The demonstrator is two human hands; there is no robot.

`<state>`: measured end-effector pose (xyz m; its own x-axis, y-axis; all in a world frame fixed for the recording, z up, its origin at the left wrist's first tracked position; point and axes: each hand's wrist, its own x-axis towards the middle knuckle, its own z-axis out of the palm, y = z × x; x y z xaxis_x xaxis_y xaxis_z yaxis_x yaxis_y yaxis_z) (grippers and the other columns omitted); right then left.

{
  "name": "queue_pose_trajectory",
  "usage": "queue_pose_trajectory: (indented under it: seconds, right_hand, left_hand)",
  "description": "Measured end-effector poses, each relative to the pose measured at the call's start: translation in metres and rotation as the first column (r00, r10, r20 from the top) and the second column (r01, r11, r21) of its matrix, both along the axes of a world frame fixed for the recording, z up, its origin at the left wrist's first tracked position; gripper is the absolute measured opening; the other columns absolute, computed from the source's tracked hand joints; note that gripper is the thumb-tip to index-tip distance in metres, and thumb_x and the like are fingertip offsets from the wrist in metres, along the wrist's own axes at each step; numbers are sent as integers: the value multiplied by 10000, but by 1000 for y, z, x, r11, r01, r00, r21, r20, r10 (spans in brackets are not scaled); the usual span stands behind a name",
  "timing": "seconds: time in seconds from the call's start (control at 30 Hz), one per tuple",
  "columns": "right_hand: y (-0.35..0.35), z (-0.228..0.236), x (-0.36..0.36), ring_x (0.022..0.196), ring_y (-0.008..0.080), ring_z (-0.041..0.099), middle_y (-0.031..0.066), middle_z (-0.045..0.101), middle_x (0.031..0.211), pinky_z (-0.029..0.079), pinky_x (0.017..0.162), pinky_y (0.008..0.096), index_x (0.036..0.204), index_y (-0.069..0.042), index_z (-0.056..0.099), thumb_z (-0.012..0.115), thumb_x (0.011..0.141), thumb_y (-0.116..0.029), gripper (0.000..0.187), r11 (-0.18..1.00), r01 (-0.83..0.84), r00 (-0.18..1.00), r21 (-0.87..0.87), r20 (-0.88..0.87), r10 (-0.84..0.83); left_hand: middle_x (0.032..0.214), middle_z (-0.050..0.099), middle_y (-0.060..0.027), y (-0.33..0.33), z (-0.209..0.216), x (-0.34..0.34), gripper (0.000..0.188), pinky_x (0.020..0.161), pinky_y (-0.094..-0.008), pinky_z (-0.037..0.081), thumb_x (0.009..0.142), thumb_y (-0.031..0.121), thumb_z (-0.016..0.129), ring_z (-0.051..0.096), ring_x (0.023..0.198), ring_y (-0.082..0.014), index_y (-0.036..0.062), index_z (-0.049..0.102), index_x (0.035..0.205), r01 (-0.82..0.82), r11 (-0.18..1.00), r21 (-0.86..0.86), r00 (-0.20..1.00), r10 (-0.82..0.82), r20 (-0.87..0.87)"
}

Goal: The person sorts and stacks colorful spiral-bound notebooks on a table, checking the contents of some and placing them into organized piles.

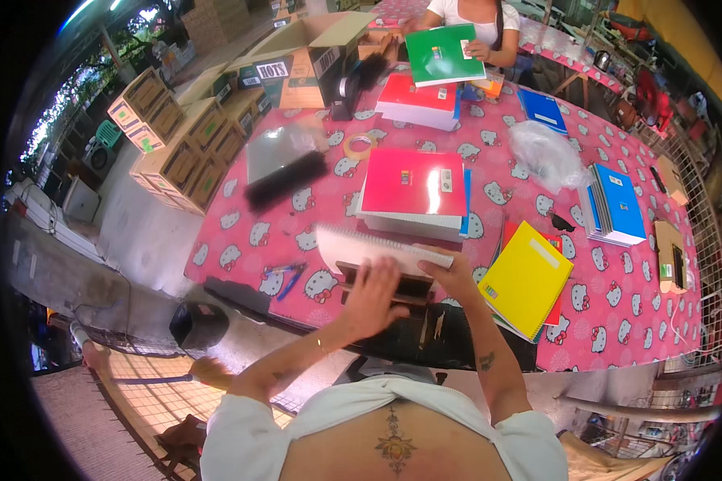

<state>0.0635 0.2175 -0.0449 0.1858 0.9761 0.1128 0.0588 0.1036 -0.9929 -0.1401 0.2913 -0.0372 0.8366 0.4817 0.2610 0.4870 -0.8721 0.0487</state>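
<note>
White notebook (343,248) with a row of little loops along its top edge. Pale and plain on the near side. Tipped at a slant, lower at the right end, just behind the brown holder (415,287). Low, long brown holder, shadowy inside, partly hidden.

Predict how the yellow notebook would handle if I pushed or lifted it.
The yellow notebook would probably flex if lifted by a corner, looking thin and coil-bound. It might slide over the red cover showing beneath, since it lies askew on it. Flat as it lies, it seems unlikely to roll.
</note>
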Motion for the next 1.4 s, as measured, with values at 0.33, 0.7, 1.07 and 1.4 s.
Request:
queue_pose_trajectory:
  seconds: [0.33, 0.7, 1.07, 1.4]
  right_hand:
    - [0, -6, 3, 724, 59, 481, -31, 612, 798, 439, 650, 255, 1270, -69, 650, 671, 924, -107, 348, 996, 51, 990, 72, 128, -60]
    - [-1, -19, 11, 764, 57, 550, -10, 653, 835, 477, 683, 250, 1268, -45, 628, 662, 894, -72, 377, 998, -64, 973, 11, 221, 60]
    - [2, -28, 2, 602, 75, 569, -9, 630, 765, 445, 491, 250, 1201, -19, 613, 643, 846, -77, 361, 958, -12, 985, 288, 167, -38]
    - [-13, -16, -7, 785, 144, 589, 72, 669, 832, 495, 746, 310, 1152, -15, 649, 717, 861, -132, 321, 998, 66, 993, -15, 94, -64]
  left_hand:
    - [1505, 296, -309, -10, 19, 26, 1016, 1121, -634, 208, 803, 669, 588, 278, 1421, -423, -74, 317, 1442, 36, 997, -63, 938, -55, -342]
    - [1509, 281, -338, 44, 37, 64, 949, 1135, -650, 102, 905, 661, 401, 223, 1445, -464, -122, 307, 1433, 76, 978, 193, 975, -114, 191]
    - [1536, 297, -264, -38, -8, 35, 854, 1141, -601, 175, 912, 576, 499, 236, 1458, -398, -73, 344, 1444, 317, 947, -59, 941, -307, 142]
    - [1545, 210, -321, -77, -26, 10, 675, 1169, -541, 141, 1026, 396, 386, 182, 1450, -466, -73, 241, 1490, 171, 967, -187, 842, -45, 538]
